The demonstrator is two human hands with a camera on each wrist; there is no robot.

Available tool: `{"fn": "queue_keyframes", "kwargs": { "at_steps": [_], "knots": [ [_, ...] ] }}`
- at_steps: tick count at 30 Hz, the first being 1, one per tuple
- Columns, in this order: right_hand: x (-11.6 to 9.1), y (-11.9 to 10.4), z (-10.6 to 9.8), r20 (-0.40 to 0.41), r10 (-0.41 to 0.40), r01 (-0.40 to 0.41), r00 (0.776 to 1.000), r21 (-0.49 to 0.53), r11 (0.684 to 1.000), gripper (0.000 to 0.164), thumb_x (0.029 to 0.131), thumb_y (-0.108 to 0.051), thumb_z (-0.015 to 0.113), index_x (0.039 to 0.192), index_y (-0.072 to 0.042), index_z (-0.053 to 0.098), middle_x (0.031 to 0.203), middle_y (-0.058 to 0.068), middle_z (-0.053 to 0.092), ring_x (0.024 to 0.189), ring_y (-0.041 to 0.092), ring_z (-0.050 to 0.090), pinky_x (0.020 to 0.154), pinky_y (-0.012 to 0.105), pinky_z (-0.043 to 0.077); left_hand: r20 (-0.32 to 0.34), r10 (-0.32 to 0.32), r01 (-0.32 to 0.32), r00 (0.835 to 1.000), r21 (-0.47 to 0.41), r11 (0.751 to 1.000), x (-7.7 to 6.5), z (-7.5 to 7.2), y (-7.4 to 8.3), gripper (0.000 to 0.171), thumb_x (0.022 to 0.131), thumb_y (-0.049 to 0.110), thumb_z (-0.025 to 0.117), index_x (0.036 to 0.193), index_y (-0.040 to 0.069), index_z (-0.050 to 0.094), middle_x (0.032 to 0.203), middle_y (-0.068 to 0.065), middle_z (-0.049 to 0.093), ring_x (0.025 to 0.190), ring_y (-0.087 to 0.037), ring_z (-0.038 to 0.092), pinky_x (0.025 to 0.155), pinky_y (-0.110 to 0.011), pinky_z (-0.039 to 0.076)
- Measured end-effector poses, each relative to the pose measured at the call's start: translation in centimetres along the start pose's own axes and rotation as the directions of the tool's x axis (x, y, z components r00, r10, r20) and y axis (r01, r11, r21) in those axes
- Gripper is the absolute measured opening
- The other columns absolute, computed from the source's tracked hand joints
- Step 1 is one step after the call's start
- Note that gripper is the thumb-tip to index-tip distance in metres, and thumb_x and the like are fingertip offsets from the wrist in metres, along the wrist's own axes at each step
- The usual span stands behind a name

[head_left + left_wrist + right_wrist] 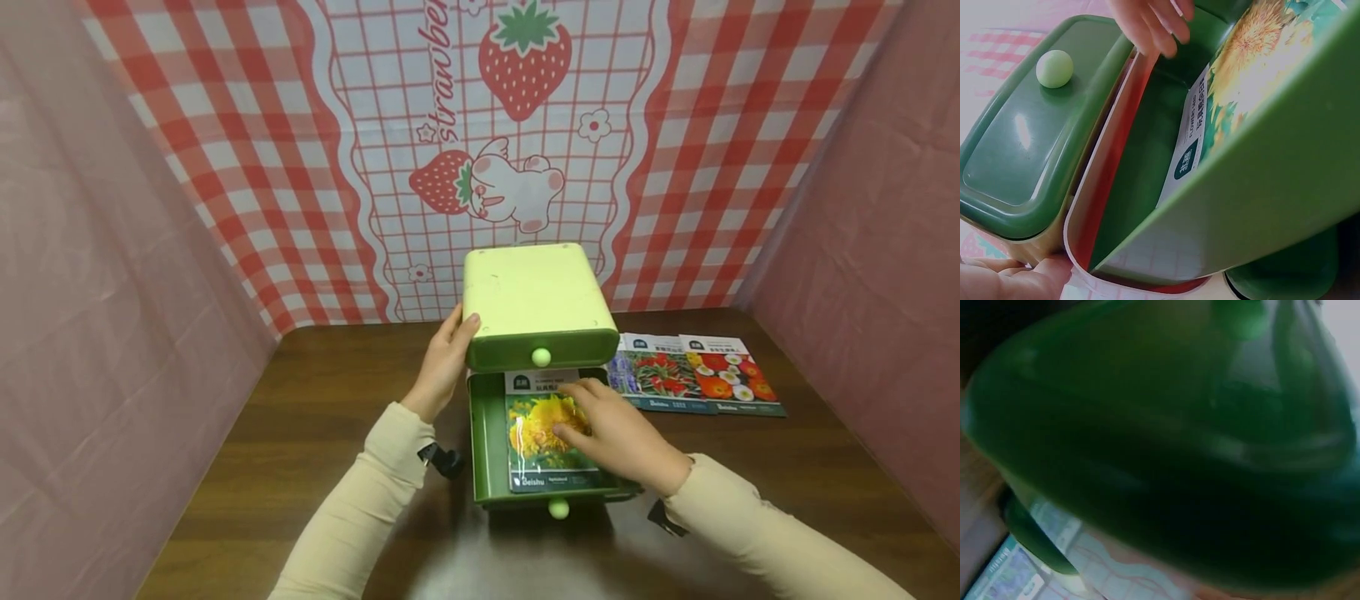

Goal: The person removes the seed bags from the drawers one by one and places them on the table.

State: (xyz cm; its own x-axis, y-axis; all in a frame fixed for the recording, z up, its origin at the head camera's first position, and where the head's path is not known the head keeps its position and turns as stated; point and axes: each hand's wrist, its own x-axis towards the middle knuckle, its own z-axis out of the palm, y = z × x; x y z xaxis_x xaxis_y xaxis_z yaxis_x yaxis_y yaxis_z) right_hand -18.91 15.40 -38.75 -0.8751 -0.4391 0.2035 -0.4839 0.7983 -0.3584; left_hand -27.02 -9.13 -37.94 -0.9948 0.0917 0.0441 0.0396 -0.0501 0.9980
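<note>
A small drawer cabinet with a pale yellow-green top and green drawers stands on the table. Its lower drawer is pulled out, with a seed packet picturing a yellow flower lying inside. My left hand rests against the cabinet's left side, fingers along the wall near the front edge. Over the right part of the packet hovers my right hand, fingers loosely spread with nothing in them. In the left wrist view the right hand's fingertips show above the open drawer. The right wrist view is blurred and mostly green drawer front.
Several seed packets with flower pictures lie overlapping to the cabinet's right. The upper drawer, with a round light-green knob, is closed. The wooden table meets a strawberry-print cloth at the back, with pink cloth on both sides.
</note>
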Motion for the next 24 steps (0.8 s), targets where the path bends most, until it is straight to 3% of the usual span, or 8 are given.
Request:
{"fn": "queue_keyframes", "kwargs": {
  "at_steps": [4,9,12,24],
  "knots": [
    [0.6,0.6,0.8,0.055,0.016,-0.017,0.998,0.032,0.999,0.065,0.090,-0.039,0.069,0.139,-0.001,0.050,0.140,0.029,0.048,0.119,0.043,0.056,0.095,0.057,0.051,0.001,-0.005,0.005,1.000,0.002,1.000,0.0,0.0,-0.1,0.074,0.099,0.049,0.051,0.158,0.019,0.019,0.161,-0.010,0.027,0.141,-0.030,0.039,0.118,-0.047,0.031],
    [1.2,1.0,1.4,0.087,0.015,-0.020,0.996,0.056,0.998,0.066,0.089,-0.038,0.070,0.140,0.000,0.049,0.133,0.028,0.051,0.104,0.032,0.060,0.086,0.050,0.054,0.001,-0.012,0.012,1.000,0.007,1.000,-0.1,0.0,-0.1,0.076,0.099,0.050,0.051,0.158,0.017,0.018,0.161,-0.010,0.026,0.142,-0.030,0.037,0.119,-0.047,0.030],
    [1.3,1.0,1.8,0.094,0.016,-0.020,0.995,0.041,0.999,0.067,0.088,-0.037,0.072,0.140,-0.001,0.049,0.127,0.027,0.054,0.096,0.028,0.059,0.081,0.047,0.053,-0.001,-0.012,0.012,1.000,0.007,1.000,-0.1,-0.1,0.0,0.076,0.099,0.050,0.051,0.158,0.018,0.018,0.161,-0.009,0.025,0.143,-0.030,0.036,0.119,-0.047,0.030],
    [1.3,0.8,2.4,0.082,0.031,-0.024,0.996,-0.088,0.996,0.071,0.082,-0.036,0.077,0.137,0.001,0.052,0.127,0.036,0.054,0.112,0.045,0.057,0.090,0.056,0.052,-0.007,-0.012,0.012,1.000,0.009,1.000,-0.2,0.0,0.1,0.074,0.098,0.051,0.052,0.158,0.021,0.019,0.161,-0.010,0.026,0.143,-0.030,0.035,0.119,-0.048,0.029]
  ]
}}
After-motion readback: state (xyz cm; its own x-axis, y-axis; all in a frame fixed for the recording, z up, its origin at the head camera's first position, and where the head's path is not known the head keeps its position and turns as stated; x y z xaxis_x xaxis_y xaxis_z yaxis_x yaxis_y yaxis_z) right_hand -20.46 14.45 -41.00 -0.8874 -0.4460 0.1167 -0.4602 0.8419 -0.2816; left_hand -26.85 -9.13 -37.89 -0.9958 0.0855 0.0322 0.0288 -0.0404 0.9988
